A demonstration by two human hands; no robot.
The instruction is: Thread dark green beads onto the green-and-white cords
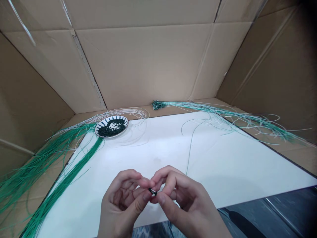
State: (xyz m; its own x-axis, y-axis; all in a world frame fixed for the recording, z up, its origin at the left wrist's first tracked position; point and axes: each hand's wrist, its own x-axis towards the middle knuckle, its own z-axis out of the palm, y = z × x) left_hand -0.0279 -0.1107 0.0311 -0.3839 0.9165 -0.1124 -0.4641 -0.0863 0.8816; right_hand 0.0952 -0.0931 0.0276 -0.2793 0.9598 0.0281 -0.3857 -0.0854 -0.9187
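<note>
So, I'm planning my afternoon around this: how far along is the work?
Likely done: the strand bundle at the back right, its dark ends clustered. In hand: a small dark piece between the left hand and right hand. Apparently left: the dark bits on the plate and the green strands at left. The share finished can't be told.
</note>
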